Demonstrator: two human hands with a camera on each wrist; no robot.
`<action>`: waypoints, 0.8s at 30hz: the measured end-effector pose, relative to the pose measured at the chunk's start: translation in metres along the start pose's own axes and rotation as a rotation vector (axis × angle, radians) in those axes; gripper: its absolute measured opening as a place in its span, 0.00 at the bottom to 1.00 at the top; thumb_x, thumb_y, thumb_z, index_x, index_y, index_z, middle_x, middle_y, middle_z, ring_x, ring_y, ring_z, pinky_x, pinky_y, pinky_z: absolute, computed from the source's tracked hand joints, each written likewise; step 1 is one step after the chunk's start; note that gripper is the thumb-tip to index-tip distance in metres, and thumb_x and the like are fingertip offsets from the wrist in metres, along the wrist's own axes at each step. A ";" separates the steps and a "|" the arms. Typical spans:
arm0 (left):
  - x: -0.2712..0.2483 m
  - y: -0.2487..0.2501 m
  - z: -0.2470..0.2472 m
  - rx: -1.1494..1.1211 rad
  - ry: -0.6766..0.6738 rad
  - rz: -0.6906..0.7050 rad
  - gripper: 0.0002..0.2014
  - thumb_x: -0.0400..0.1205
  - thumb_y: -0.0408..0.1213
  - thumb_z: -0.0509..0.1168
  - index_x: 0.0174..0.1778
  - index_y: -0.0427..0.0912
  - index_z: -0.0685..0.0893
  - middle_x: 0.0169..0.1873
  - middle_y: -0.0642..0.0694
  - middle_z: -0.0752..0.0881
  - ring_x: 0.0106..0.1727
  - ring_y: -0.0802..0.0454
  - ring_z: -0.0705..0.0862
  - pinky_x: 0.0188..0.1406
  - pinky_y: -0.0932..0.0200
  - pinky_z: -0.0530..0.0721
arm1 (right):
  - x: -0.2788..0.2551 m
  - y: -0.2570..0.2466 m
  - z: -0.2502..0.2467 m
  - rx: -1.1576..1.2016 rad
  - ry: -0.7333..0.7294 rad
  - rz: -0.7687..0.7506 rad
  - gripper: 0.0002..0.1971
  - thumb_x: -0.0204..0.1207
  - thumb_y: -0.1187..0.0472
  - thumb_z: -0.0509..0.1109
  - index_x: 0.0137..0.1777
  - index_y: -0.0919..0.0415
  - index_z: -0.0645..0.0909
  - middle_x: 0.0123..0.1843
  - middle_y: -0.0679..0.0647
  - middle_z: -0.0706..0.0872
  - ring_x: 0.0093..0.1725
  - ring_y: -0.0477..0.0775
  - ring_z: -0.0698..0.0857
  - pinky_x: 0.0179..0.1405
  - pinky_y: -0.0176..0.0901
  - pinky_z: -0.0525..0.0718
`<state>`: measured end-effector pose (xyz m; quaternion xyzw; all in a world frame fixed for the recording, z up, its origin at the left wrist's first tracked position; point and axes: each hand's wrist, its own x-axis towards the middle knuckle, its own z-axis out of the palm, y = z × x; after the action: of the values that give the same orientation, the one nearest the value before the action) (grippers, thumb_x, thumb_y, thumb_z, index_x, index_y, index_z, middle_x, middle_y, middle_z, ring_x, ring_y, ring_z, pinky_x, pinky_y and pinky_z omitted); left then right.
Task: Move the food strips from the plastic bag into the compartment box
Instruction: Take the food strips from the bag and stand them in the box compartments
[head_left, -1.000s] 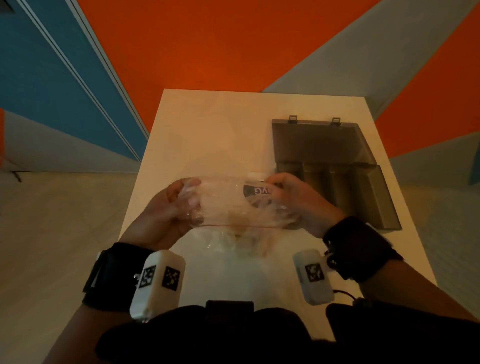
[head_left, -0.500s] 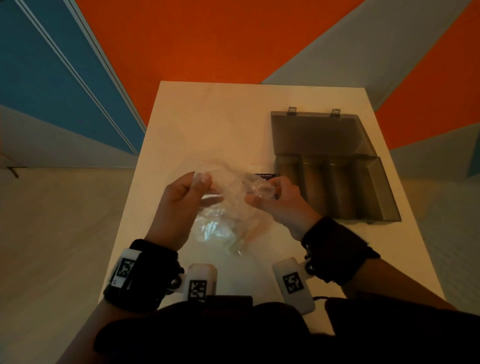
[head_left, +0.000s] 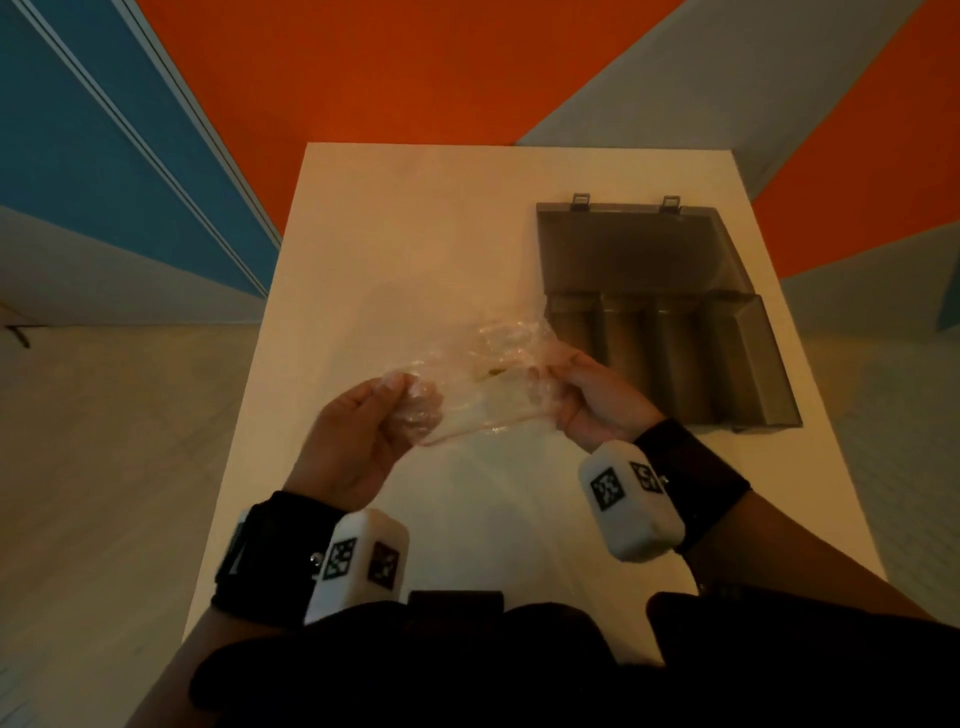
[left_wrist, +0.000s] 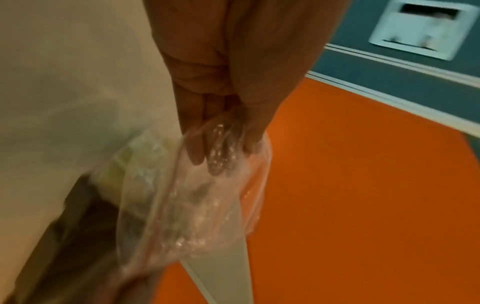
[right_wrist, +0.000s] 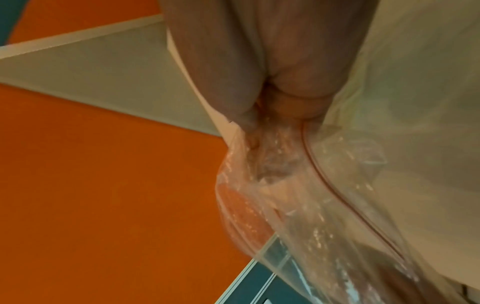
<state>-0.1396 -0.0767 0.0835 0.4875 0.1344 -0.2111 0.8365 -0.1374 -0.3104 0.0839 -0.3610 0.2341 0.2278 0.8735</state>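
left hand (head_left: 358, 441) and right hand (head_left: 587, 400) pinch the clear plastic bag (head_left: 478, 384) above the white table (head_left: 415, 234); compartment box (head_left: 670, 358) at 2 o'clock looks unfilled. wrist views: fingers (left_wrist: 207, 148) clamped on film (yellowish strips inside, blurred), so transfer seems unstarted.

The crinkled film of the plastic bag (head_left: 483, 384) is blurring whatever is lying inside it; only a small dark fleck is showing in the head view, too small to identify as food strips. In the left wrist view, the fingertips (left_wrist: 207, 152) of the left hand (left_wrist: 226, 82) are showing only hazily through the plastic, and motion blur is smearing the bag's lower part. In the right wrist view, the right hand (right_wrist: 272, 72) is being cut off by the top edge, its fingertips disappearing into the bunched film. The person's dark clothing is covering the near edge of the desk (head_left: 415, 234).
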 end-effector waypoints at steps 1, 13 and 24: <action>0.002 -0.004 0.000 -0.090 -0.040 -0.045 0.13 0.80 0.38 0.59 0.33 0.39 0.84 0.32 0.47 0.88 0.36 0.54 0.89 0.40 0.59 0.87 | 0.004 0.006 -0.004 -0.007 -0.013 0.037 0.16 0.82 0.67 0.57 0.64 0.59 0.81 0.40 0.57 0.86 0.33 0.45 0.82 0.31 0.32 0.83; 0.015 -0.016 -0.008 -0.117 -0.074 -0.285 0.23 0.65 0.41 0.81 0.49 0.42 0.76 0.18 0.50 0.69 0.13 0.58 0.64 0.11 0.65 0.64 | 0.020 0.013 -0.008 0.029 0.109 0.220 0.09 0.79 0.63 0.55 0.37 0.60 0.72 0.18 0.48 0.67 0.13 0.44 0.65 0.14 0.32 0.62; 0.015 -0.017 -0.006 0.551 0.214 0.097 0.20 0.86 0.40 0.59 0.27 0.39 0.78 0.23 0.42 0.82 0.17 0.55 0.70 0.18 0.63 0.69 | 0.011 0.014 0.010 -0.967 -0.012 0.064 0.11 0.79 0.52 0.67 0.49 0.60 0.75 0.41 0.49 0.82 0.36 0.45 0.78 0.33 0.34 0.75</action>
<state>-0.1351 -0.0822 0.0612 0.7216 0.1360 -0.1467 0.6628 -0.1346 -0.2911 0.0768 -0.7168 0.1072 0.3394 0.5996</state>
